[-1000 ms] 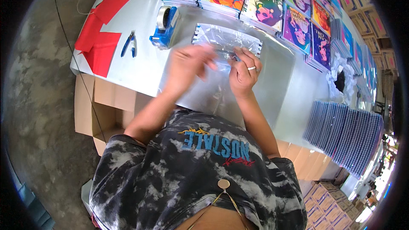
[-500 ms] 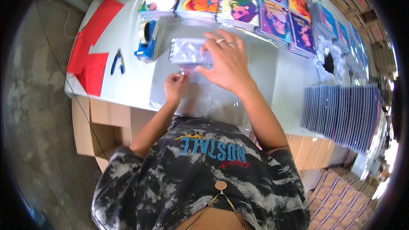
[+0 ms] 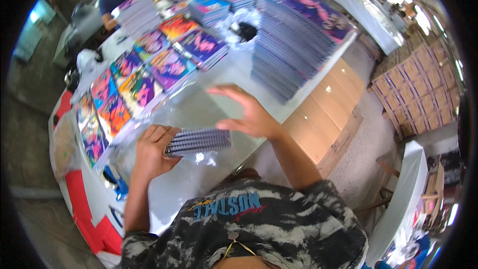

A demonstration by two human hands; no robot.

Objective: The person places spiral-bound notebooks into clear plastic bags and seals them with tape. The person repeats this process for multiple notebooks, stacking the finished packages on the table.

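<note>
Wire-bound stack point(image 3: 201, 141), one, in left hand point(image 3: 153, 150)

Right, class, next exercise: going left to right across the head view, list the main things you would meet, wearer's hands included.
Red sheets → wearer's left hand → small spiral-bound stack → wearer's right hand → large spiral-bound stack → piled cardboard boxes.

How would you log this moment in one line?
left hand: grip closed on small stack of dark-spiral-bound notebooks; right hand: open, thumb near stack's right end; larger notebook stack: on white table
</note>
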